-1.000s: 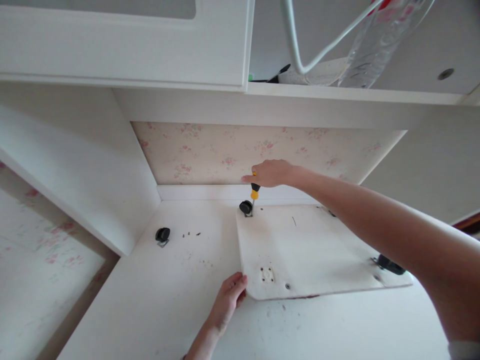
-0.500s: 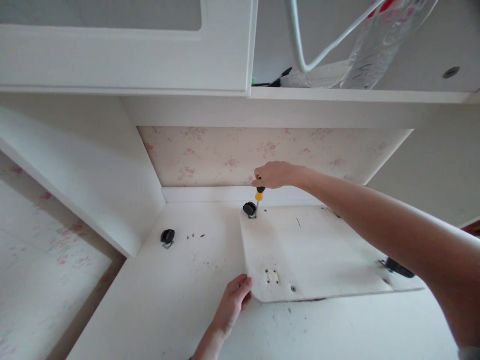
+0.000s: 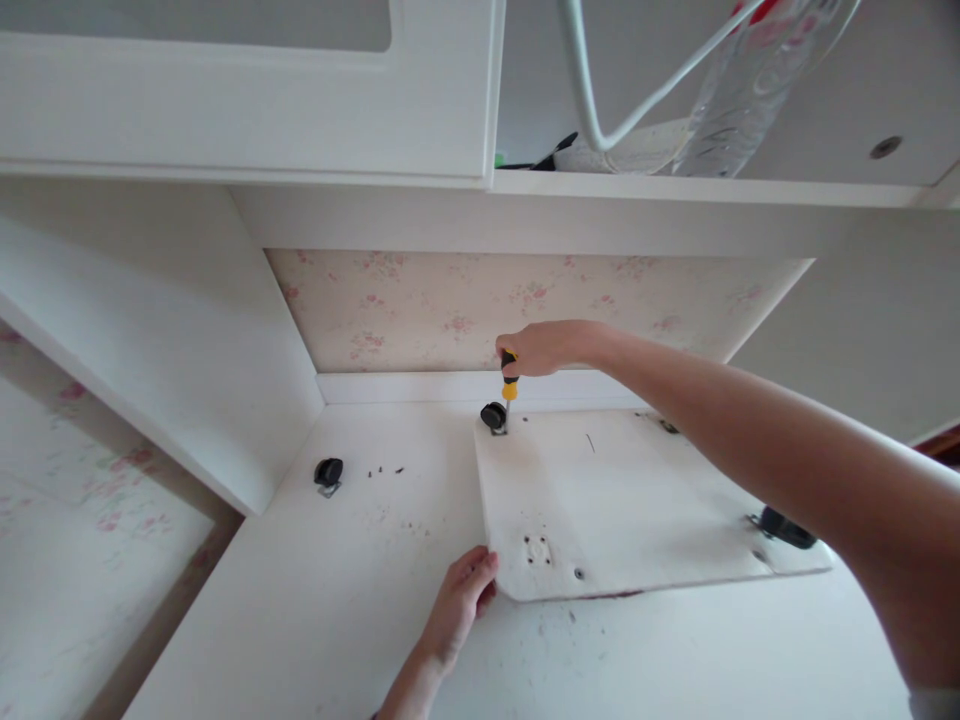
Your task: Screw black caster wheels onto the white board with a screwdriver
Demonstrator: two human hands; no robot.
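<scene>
My right hand (image 3: 551,348) is closed around the black and yellow handle of a screwdriver (image 3: 509,388), held upright. Its shaft reaches down to the mounting plate of a black caster wheel (image 3: 493,415) at the far left corner of a white board (image 3: 630,500). My left hand (image 3: 465,595) grips the near left edge of that board, thumb on top. Close to that hand, a square patch with screw holes (image 3: 538,550) marks the board. A loose caster (image 3: 328,473) lies on the white surface to the left, with several small screws (image 3: 381,470) beside it.
Another caster (image 3: 786,527) is on the board's right end, partly behind my right forearm. Overhead, a white cabinet shelf (image 3: 675,188) carries a plastic bottle (image 3: 739,100), and a white cable (image 3: 592,110) hangs in front. A white side panel (image 3: 187,330) stands at left.
The whole view has shifted slightly left. My right hand has turned a little on the screwdriver, showing more of its handle; my left hand keeps its place on the board.
</scene>
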